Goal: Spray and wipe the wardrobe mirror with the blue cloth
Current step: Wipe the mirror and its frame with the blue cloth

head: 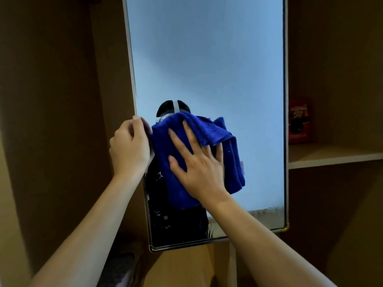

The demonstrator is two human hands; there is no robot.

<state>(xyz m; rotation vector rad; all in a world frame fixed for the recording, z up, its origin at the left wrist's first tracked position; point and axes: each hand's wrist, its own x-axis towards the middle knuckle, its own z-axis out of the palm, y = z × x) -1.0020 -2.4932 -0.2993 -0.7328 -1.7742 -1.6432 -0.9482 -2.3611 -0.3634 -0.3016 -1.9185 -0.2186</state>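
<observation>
The tall wardrobe mirror (207, 59) fills the middle of the view in a thin metal frame. A folded blue cloth (232, 162) lies flat against its lower half. My right hand (199, 162) presses on the cloth with fingers spread wide, part of the cloth draped over my fingertips. My left hand (129, 150) grips the mirror's left edge, fingers curled around the frame. No spray bottle is in view. Streaks of moisture show along the mirror's bottom right edge.
Brown wardrobe panels stand on both sides. To the right a wooden shelf (331, 156) carries a red box (299, 121). Below the mirror at the left lies some grey fabric (122, 266). The glass reflects a person in dark clothing behind the cloth.
</observation>
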